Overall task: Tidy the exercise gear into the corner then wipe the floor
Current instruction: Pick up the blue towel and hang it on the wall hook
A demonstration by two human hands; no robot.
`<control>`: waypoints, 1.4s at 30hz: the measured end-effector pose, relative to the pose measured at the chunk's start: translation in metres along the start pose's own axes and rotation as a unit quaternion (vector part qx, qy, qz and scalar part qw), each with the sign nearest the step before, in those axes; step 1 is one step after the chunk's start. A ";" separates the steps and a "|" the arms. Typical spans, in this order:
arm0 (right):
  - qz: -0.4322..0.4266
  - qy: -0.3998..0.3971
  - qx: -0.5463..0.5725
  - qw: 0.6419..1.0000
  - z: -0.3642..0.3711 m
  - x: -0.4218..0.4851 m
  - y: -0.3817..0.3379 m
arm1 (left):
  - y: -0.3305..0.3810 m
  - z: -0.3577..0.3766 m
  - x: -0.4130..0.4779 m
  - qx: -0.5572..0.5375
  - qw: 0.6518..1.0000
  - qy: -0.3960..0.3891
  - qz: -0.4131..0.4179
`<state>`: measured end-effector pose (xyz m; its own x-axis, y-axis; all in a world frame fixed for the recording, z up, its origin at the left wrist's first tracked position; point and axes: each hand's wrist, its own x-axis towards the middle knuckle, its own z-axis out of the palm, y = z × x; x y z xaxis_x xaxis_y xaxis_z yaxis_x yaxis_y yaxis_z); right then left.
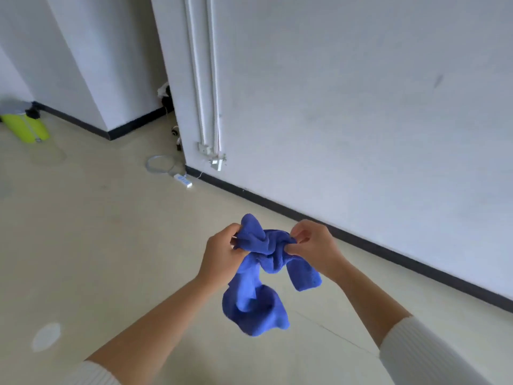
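A crumpled blue cloth (258, 290) hangs in the air in front of me, above the beige floor (105, 232). My left hand (222, 254) grips its upper left part and my right hand (313, 245) pinches its upper right part. The lower folds of the cloth dangle freely below both hands. Far off at the left, against the wall, lies yellow-green exercise gear (26, 126) with a dark piece on top, partly cut off by the frame edge.
A white wall with a black skirting board (361, 240) runs along the right. A white power strip (183, 180) with a looped cable lies on the floor by the wall corner. White pipes (205, 79) run down the wall. A pale round patch (45, 336) marks the floor at lower left.
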<state>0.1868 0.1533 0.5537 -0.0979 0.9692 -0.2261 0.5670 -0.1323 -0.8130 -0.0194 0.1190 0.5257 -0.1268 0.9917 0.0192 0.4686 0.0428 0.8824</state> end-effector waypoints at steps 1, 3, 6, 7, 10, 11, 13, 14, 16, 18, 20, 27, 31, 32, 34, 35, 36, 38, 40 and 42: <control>0.014 0.002 0.024 1.000 -0.023 -0.008 0.009 | 0.021 0.017 0.001 -0.017 1.000 -0.022 0.010; 0.045 0.004 0.060 0.997 -0.068 -0.027 0.028 | 0.060 0.055 0.002 -0.041 0.996 -0.068 0.037; 0.083 0.021 0.085 0.993 -0.137 -0.063 0.069 | 0.117 0.125 -0.008 -0.047 0.986 -0.131 0.092; 0.091 0.027 0.086 0.992 -0.160 -0.076 0.085 | 0.136 0.149 -0.014 -0.046 0.982 -0.145 0.108; 0.117 0.059 0.069 0.989 -0.237 -0.122 0.129 | 0.191 0.225 -0.036 -0.060 0.970 -0.192 0.134; 0.120 0.082 0.063 0.987 -0.263 -0.136 0.142 | 0.207 0.249 -0.044 -0.063 0.966 -0.206 0.144; 0.113 0.141 0.060 0.982 -0.316 -0.165 0.168 | 0.234 0.300 -0.059 -0.063 0.958 -0.217 0.178; 0.106 0.173 0.059 0.977 -0.341 -0.178 0.179 | 0.246 0.324 -0.066 -0.065 0.953 -0.217 0.199; 0.092 0.228 0.059 0.968 -0.386 -0.204 0.197 | 0.274 0.368 -0.081 -0.079 0.939 -0.239 0.235; 0.084 0.269 0.059 0.958 -0.426 -0.227 0.214 | 0.305 0.413 -0.097 -0.094 0.913 -0.306 0.253; 0.077 0.303 0.056 0.948 -0.463 -0.249 0.229 | 0.337 0.454 -0.112 -0.098 0.887 -0.377 0.249; 0.076 0.402 -0.021 0.912 -0.601 -0.306 0.279 | 0.429 0.595 -0.150 -0.116 0.829 -0.503 0.213; 0.111 0.455 -0.087 0.879 -0.679 -0.331 0.316 | 0.482 0.672 -0.154 -0.095 0.785 -0.567 0.231; 0.125 0.466 -0.093 0.871 -0.698 -0.339 0.327 | 0.495 0.692 -0.155 -0.100 0.778 -0.573 0.239; 0.145 0.496 -0.097 0.850 -0.739 -0.354 0.348 | 0.522 0.736 -0.156 -0.109 0.771 -0.573 0.256; 0.152 0.515 -0.093 0.838 -0.761 -0.361 0.358 | 0.535 0.760 -0.156 -0.112 0.766 -0.573 0.269; 0.159 0.535 -0.086 0.825 -0.783 -0.368 0.367 | 0.549 0.785 -0.156 -0.116 0.760 -0.578 0.274; 0.174 0.576 -0.078 0.795 -0.826 -0.384 0.388 | 0.577 0.831 -0.159 -0.126 0.742 -0.602 0.266; 0.188 0.612 -0.077 0.764 -0.865 -0.400 0.411 | 0.604 0.879 -0.162 -0.107 0.716 -0.640 0.258; 0.206 0.650 -0.075 0.728 -0.901 -0.418 0.437 | 0.627 0.927 -0.164 -0.060 0.690 -0.673 0.259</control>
<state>1.2128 -0.1224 0.7761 0.9063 0.2457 0.3440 0.4227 -0.5374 -0.7298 1.1059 0.0951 0.6401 0.9956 0.0864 -0.0368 0.0605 -0.2904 0.9550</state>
